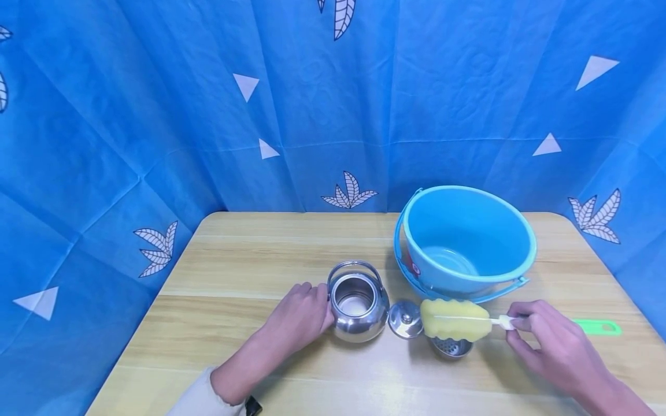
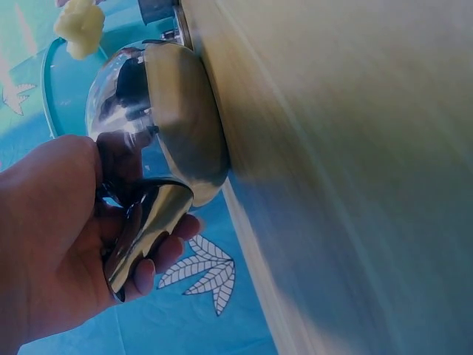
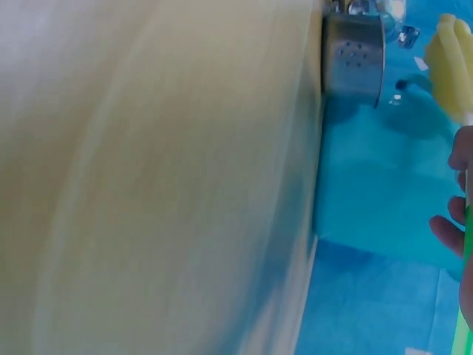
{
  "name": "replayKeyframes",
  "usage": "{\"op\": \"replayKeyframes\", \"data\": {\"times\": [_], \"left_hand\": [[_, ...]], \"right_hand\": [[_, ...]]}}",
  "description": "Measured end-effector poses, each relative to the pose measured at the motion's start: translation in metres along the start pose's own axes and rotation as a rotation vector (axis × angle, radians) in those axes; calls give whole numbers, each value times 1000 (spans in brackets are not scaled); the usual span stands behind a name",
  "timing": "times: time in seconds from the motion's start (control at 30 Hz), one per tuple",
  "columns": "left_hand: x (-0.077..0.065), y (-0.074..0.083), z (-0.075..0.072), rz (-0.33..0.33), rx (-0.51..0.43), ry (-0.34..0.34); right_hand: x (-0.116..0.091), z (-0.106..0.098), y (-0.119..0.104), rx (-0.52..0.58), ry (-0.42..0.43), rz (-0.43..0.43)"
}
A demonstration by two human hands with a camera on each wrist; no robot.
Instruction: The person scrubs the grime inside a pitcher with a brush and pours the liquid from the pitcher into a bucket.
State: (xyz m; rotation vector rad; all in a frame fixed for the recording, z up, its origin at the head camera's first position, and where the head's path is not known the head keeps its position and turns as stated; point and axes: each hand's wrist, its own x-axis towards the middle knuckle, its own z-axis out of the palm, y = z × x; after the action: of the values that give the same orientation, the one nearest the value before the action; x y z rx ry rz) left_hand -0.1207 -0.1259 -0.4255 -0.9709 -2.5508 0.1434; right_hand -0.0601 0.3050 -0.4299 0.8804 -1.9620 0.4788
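A shiny steel teapot [image 1: 359,323] stands upright and lidless on the table, its hoop handle raised. My left hand [image 1: 303,315] grips it by the spout [image 2: 151,233], with fingers curled round the spout in the left wrist view. My right hand [image 1: 554,344] holds a sponge brush by its green handle [image 1: 597,327]. The brush's yellow sponge head [image 1: 455,319] points left, above the perforated steel strainer [image 1: 451,348], and partly covers it in the head view. Between teapot and strainer lies the round steel lid [image 1: 405,319]. In the right wrist view the strainer [image 3: 353,59] shows its holed side.
A large light-blue bucket [image 1: 416,254] stands behind the lid and strainer, its handle hanging down at the front. The wooden table [image 1: 234,254] is backed by a blue patterned cloth [image 1: 322,104], which also hangs at both sides.
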Motion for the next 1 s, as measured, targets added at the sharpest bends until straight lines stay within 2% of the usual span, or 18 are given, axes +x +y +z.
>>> {"op": "replayKeyframes", "data": {"times": [0.27, 0.57, 0.83, 1.0], "left_hand": [[1, 0, -1, -20, -26, -40], [0, 0, -2, -25, -29, -38], [0, 0, -2, -20, -28, -26], [0, 1, -2, -15, -24, -20]], "right_hand": [[-9, -2, 11, 57, -24, -1], [-19, -11, 18, 31, -64, 41], [-31, -26, 21, -59, -170, 191], [-36, -34, 25, -92, -208, 243]]}}
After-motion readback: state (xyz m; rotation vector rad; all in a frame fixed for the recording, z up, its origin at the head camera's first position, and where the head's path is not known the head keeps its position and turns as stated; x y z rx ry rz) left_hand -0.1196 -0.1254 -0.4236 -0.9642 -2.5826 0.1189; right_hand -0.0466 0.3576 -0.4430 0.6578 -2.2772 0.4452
